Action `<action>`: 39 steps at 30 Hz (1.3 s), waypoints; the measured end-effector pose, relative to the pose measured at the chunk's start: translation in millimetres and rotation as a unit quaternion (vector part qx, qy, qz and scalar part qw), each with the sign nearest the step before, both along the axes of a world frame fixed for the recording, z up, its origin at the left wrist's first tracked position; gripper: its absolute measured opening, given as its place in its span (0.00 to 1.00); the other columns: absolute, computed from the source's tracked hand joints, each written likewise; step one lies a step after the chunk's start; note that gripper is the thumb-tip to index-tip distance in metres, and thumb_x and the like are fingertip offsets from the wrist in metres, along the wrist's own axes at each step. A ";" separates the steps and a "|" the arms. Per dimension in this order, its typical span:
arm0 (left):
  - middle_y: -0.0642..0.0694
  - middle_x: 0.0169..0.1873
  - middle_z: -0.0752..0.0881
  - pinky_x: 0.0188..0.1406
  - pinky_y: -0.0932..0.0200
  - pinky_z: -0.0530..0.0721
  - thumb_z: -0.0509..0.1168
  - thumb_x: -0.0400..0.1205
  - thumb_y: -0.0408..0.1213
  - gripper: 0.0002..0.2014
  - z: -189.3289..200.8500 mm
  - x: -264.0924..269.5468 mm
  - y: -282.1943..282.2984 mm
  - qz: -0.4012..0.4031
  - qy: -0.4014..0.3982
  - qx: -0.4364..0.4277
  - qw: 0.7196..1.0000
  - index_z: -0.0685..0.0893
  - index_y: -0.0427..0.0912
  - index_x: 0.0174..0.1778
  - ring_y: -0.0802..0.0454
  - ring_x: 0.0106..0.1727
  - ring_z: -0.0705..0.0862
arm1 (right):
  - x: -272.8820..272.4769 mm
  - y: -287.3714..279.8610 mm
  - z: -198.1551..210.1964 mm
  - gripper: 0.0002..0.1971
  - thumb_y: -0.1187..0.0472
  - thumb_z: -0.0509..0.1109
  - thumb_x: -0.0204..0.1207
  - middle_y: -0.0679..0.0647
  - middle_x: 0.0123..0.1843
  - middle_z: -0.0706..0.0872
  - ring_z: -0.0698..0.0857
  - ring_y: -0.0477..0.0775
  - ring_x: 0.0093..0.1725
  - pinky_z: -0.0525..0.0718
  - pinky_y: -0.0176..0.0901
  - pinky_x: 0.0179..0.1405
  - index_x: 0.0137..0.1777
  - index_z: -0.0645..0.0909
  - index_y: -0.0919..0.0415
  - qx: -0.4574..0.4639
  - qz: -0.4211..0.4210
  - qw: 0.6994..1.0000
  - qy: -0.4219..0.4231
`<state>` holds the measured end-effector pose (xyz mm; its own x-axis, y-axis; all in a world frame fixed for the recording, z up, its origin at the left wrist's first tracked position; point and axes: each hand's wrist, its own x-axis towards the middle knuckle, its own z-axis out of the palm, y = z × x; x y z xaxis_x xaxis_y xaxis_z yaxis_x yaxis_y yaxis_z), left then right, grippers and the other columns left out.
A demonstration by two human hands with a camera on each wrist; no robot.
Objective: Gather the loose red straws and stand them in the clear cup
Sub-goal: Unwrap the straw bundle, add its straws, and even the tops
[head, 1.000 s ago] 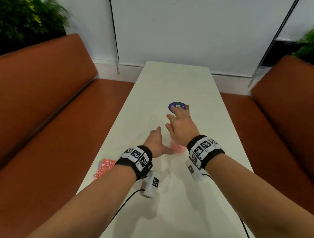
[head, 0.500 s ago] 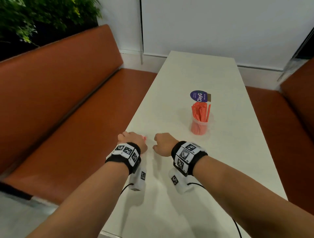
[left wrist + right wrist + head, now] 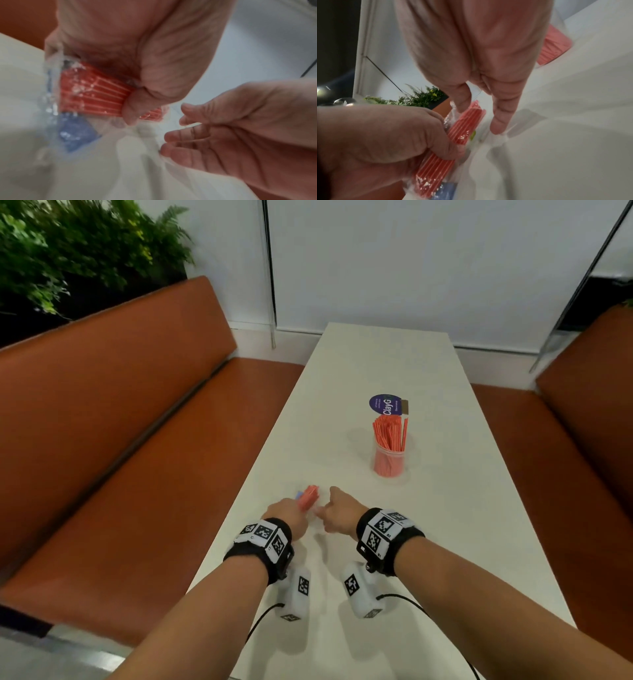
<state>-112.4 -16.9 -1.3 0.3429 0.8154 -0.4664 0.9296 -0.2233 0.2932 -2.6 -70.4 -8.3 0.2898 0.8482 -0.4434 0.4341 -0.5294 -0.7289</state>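
A clear cup (image 3: 388, 460) holding several red straws (image 3: 390, 433) stands upright mid-table, right of centre. My left hand (image 3: 289, 515) grips a clear plastic packet of red straws (image 3: 308, 496) near the table's left edge. In the left wrist view the packet (image 3: 92, 93) shows a blue label (image 3: 75, 134), with the left thumb across it. My right hand (image 3: 334, 513) is just right of the packet; its fingers (image 3: 187, 108) are loose and apart from the wrap. In the right wrist view the right fingertips (image 3: 496, 128) point at the packet's end (image 3: 471, 115).
A round purple sticker (image 3: 386, 404) lies beyond the cup on the white table (image 3: 370, 354). Orange bench seats (image 3: 137, 422) run along both sides. A plant (image 3: 68, 251) stands behind the left bench, and a white wall closes the far end.
Both hands have drawn back from the cup to the table's left side. The left hand has taken up the straw packet from the table edge, and the right hand has come beside it.
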 end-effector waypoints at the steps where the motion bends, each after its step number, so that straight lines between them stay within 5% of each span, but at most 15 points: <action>1: 0.38 0.58 0.86 0.54 0.52 0.84 0.57 0.83 0.36 0.15 3.7 4.3 -3.4 -0.006 -0.016 0.004 1.000 0.77 0.37 0.63 0.40 0.55 0.86 | 3.7 -4.6 4.8 0.18 0.57 0.66 0.78 0.57 0.43 0.78 0.81 0.56 0.39 0.84 0.52 0.46 0.62 0.66 0.65 0.023 -0.036 0.998 0.039; 4: 0.38 0.57 0.85 0.54 0.49 0.84 0.56 0.82 0.34 0.14 14.3 21.6 -10.5 -0.031 -0.091 0.024 0.995 0.75 0.39 0.63 0.39 0.56 0.85 | 15.4 -20.3 20.0 0.26 0.63 0.65 0.80 0.67 0.66 0.78 0.82 0.62 0.59 0.84 0.54 0.58 0.74 0.60 0.67 0.116 -0.125 0.975 0.144; 6: 0.42 0.48 0.84 0.36 0.53 0.84 0.55 0.81 0.31 0.13 23.8 33.0 -16.0 -0.029 -0.176 -0.016 0.984 0.74 0.41 0.62 0.43 0.44 0.85 | 22.7 -28.8 29.4 0.19 0.68 0.62 0.81 0.69 0.70 0.78 0.81 0.61 0.62 0.81 0.52 0.56 0.71 0.66 0.68 0.182 -0.149 0.955 0.180; 10: 0.42 0.43 0.77 0.26 0.58 0.77 0.59 0.80 0.28 0.18 38.1 55.1 -28.7 -0.002 -0.335 -0.127 0.934 0.67 0.41 0.65 0.50 0.35 0.77 | 33.4 -42.1 45.1 0.15 0.68 0.57 0.83 0.64 0.66 0.83 0.82 0.62 0.65 0.79 0.61 0.68 0.68 0.74 0.65 0.236 -0.164 0.954 0.081; 13: 0.47 0.41 0.76 0.22 0.64 0.76 0.58 0.79 0.21 0.34 47.6 69.9 -38.8 -0.057 -0.374 -0.145 0.914 0.50 0.47 0.76 0.55 0.33 0.76 | 42.9 -51.0 51.4 0.13 0.67 0.56 0.83 0.64 0.54 0.87 0.84 0.62 0.52 0.83 0.52 0.56 0.60 0.80 0.68 0.254 -0.190 0.946 -0.065; 16: 0.49 0.40 0.74 0.14 0.70 0.73 0.54 0.77 0.15 0.46 60.3 78.4 -49.5 -0.097 -0.400 -0.187 0.892 0.42 0.60 0.80 0.56 0.32 0.74 | 52.5 -61.6 54.9 0.14 0.66 0.56 0.84 0.62 0.45 0.85 0.81 0.57 0.43 0.73 0.38 0.43 0.57 0.82 0.69 0.231 -0.192 0.943 -0.141; 21: 0.52 0.34 0.74 0.24 0.64 0.69 0.58 0.77 0.32 0.29 61.4 93.0 -58.5 -0.045 -0.448 -0.225 0.864 0.65 0.62 0.72 0.55 0.30 0.71 | 57.5 -83.1 62.8 0.10 0.73 0.63 0.77 0.68 0.53 0.88 0.85 0.64 0.51 0.73 0.39 0.45 0.55 0.83 0.74 0.181 -0.112 0.959 -0.186; 23: 0.52 0.36 0.77 0.24 0.64 0.69 0.60 0.83 0.47 0.17 61.5 95.1 -61.1 -0.046 -0.441 -0.217 0.870 0.69 0.59 0.68 0.56 0.29 0.72 | 56.6 -89.5 63.4 0.09 0.72 0.65 0.77 0.73 0.49 0.88 0.83 0.68 0.45 0.71 0.44 0.40 0.51 0.83 0.78 0.163 -0.076 0.960 -0.213; 25: 0.51 0.41 0.79 0.26 0.63 0.72 0.57 0.85 0.53 0.17 58.3 96.6 -60.9 -0.058 -0.426 -0.187 0.883 0.69 0.55 0.68 0.56 0.31 0.74 | 55.8 -93.0 62.2 0.10 0.70 0.64 0.78 0.74 0.48 0.87 0.83 0.70 0.46 0.69 0.45 0.39 0.50 0.83 0.78 0.162 -0.055 0.957 -0.233; 28: 0.49 0.45 0.79 0.24 0.65 0.75 0.53 0.87 0.48 0.15 55.8 97.9 -62.4 -0.061 -0.412 -0.160 0.895 0.70 0.49 0.68 0.54 0.35 0.77 | 59.8 -94.7 60.6 0.11 0.70 0.60 0.79 0.71 0.46 0.87 0.82 0.65 0.43 0.70 0.42 0.40 0.49 0.83 0.76 0.174 -0.078 0.962 -0.196; 30: 0.48 0.50 0.79 0.16 0.72 0.74 0.53 0.88 0.44 0.14 57.6 97.3 -63.9 -0.054 -0.419 -0.166 0.891 0.69 0.46 0.68 0.49 0.41 0.81 | 61.4 -92.9 61.6 0.15 0.63 0.58 0.76 0.59 0.43 0.87 0.80 0.54 0.40 0.72 0.40 0.44 0.51 0.84 0.69 0.199 -0.142 0.965 -0.095; 32: 0.47 0.51 0.78 0.17 0.73 0.74 0.54 0.88 0.42 0.15 59.0 97.2 -63.7 -0.055 -0.420 -0.162 0.891 0.68 0.42 0.68 0.47 0.44 0.83 | 61.1 -89.9 64.6 0.19 0.53 0.59 0.70 0.53 0.45 0.86 0.82 0.49 0.45 0.77 0.41 0.47 0.53 0.85 0.61 0.249 -0.241 0.937 0.050; 34: 0.48 0.51 0.78 0.22 0.70 0.76 0.55 0.88 0.42 0.15 58.8 95.9 -64.1 -0.067 -0.408 -0.152 0.898 0.67 0.38 0.67 0.48 0.43 0.83 | 61.3 -84.5 66.0 0.23 0.46 0.62 0.74 0.56 0.56 0.85 0.84 0.55 0.55 0.81 0.45 0.50 0.64 0.77 0.59 0.270 -0.302 0.906 0.120; 36: 0.45 0.55 0.79 0.28 0.66 0.78 0.54 0.88 0.40 0.14 56.1 94.6 -64.2 -0.081 -0.393 -0.144 0.905 0.67 0.37 0.66 0.48 0.41 0.84 | 61.8 -78.3 66.9 0.19 0.46 0.63 0.79 0.57 0.60 0.84 0.84 0.58 0.60 0.83 0.52 0.60 0.65 0.72 0.55 0.271 -0.304 0.906 0.117; 39: 0.40 0.56 0.81 0.43 0.51 0.87 0.56 0.87 0.35 0.13 53.8 92.7 -66.4 -0.094 -0.380 -0.136 0.910 0.67 0.34 0.65 0.44 0.41 0.86 | 60.9 -71.1 64.7 0.18 0.49 0.59 0.82 0.61 0.56 0.86 0.85 0.60 0.57 0.83 0.56 0.62 0.59 0.77 0.64 0.255 -0.277 0.925 0.056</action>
<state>-19.7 -83.3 52.5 0.7726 0.5984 -0.2122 0.3881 -0.1806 0.9037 58.3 -141.6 56.5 0.7193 0.6900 -0.0799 0.1060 -0.2227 -0.9691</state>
